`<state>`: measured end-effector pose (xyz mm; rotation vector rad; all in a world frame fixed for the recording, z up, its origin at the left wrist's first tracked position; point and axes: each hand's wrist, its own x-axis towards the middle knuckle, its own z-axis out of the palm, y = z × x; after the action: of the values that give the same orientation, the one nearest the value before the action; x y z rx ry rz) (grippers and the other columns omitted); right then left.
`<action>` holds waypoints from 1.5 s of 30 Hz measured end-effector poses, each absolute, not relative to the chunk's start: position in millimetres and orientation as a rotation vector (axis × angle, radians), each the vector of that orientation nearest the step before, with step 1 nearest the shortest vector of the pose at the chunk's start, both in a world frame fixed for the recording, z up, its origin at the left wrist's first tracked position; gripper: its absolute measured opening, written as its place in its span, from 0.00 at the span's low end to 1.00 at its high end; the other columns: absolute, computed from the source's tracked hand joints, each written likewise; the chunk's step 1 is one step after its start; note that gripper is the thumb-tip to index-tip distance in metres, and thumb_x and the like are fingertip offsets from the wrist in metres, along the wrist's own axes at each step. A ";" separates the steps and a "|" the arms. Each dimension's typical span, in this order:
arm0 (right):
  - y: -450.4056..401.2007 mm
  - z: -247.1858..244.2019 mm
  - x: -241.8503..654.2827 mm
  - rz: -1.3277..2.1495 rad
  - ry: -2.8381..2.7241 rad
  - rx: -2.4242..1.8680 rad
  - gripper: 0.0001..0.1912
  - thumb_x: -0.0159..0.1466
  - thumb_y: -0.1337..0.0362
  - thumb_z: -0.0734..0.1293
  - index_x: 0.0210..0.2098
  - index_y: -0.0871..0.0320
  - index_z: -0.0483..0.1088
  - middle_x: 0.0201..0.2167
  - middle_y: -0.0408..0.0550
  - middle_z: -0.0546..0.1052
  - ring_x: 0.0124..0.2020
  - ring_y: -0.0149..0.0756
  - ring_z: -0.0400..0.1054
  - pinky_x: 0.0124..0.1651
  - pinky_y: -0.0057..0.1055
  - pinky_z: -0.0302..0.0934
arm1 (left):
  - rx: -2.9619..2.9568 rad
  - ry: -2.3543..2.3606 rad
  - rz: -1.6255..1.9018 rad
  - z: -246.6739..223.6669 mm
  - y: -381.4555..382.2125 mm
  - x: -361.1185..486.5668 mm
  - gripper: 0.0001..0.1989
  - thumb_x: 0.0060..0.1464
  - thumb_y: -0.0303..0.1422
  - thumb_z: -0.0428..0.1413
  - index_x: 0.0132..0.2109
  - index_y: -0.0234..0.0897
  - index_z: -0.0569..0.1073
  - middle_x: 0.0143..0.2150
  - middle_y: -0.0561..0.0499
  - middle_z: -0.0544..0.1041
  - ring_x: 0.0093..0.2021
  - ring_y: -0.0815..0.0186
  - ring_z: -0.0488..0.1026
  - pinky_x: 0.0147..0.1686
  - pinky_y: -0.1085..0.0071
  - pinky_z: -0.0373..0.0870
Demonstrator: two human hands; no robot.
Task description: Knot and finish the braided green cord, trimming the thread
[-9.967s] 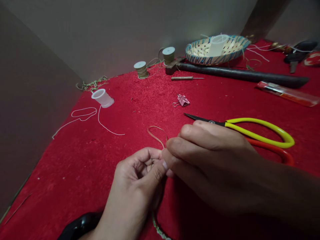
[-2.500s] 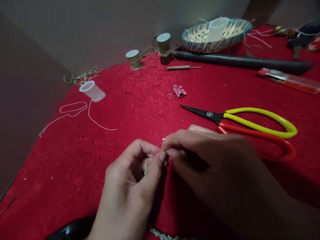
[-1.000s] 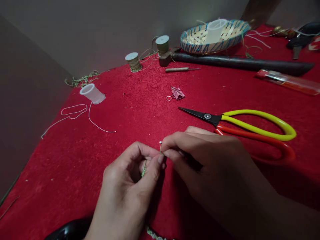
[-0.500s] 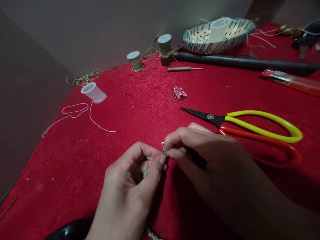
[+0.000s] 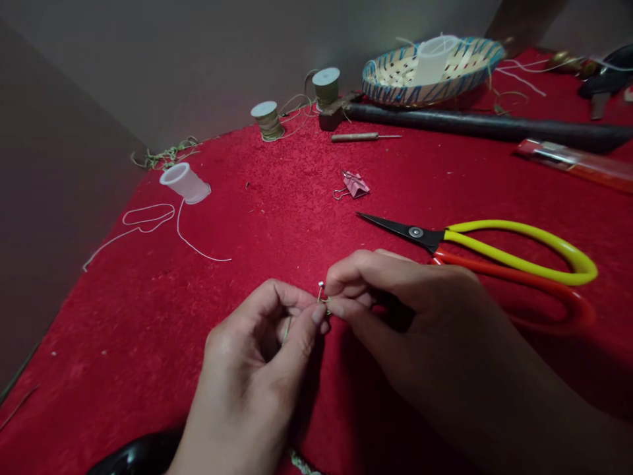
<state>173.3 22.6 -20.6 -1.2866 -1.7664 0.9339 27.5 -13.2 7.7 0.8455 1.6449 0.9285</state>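
Between thumb and forefinger, my left hand (image 5: 270, 346) pinches a thin pale-green cord (image 5: 320, 295), which carries a small whitish bead (image 5: 321, 284) at its upper end. My right hand (image 5: 395, 297) is closed too, its thumb and forefinger pinching a small loop of the same cord just right of the left fingertips. More of the cord passes through the left palm. Below the left wrist a braided green-and-white length (image 5: 301, 464) shows on the red cloth. Scissors (image 5: 415, 232) with one yellow and one red handle lie just beyond my right hand.
A pink binder clip (image 5: 356, 185), an awl (image 5: 355, 137) and a hammer (image 5: 445, 119) lie farther back. Two spools of green cord (image 5: 268, 122) stand near the far edge. A white spool (image 5: 186, 184) trails thread at left. A woven basket (image 5: 400, 96) sits behind the hammer.
The fingertips have separated slightly, and a small loop of cord now shows between them. The right hand has shifted a little down. Nothing else on the table has moved.
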 end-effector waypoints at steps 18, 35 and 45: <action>19.9 -17.7 173.0 0.549 -2.031 -1.277 0.15 0.61 0.76 0.63 0.31 0.56 0.79 0.19 0.41 0.76 0.22 0.36 0.71 0.26 0.32 0.55 | 1.004 1.689 0.942 8.8 -8.3 27.0 0.09 0.53 0.34 0.70 0.29 0.39 0.80 0.24 0.54 0.77 0.26 0.70 0.67 0.25 0.79 0.63; 22.4 -18.3 174.6 0.727 -1.966 -1.211 0.12 0.61 0.77 0.64 0.30 0.54 0.73 0.26 0.37 0.79 0.30 0.34 0.72 0.34 0.32 0.60 | 0.902 1.610 0.981 8.5 -8.6 28.4 0.07 0.53 0.34 0.70 0.30 0.40 0.80 0.29 0.52 0.81 0.31 0.66 0.73 0.31 0.76 0.67; 17.1 -19.8 181.8 0.840 -1.917 -1.155 0.10 0.69 0.72 0.62 0.34 0.52 0.69 0.34 0.37 0.78 0.38 0.34 0.71 0.46 0.35 0.60 | 0.874 1.610 0.953 5.0 -10.5 23.9 0.10 0.54 0.38 0.70 0.31 0.38 0.81 0.27 0.52 0.76 0.29 0.68 0.67 0.27 0.77 0.64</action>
<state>181.8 17.1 -19.8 -1.1554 -1.9174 0.8398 23.9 -10.5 5.0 0.8744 1.6099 0.9534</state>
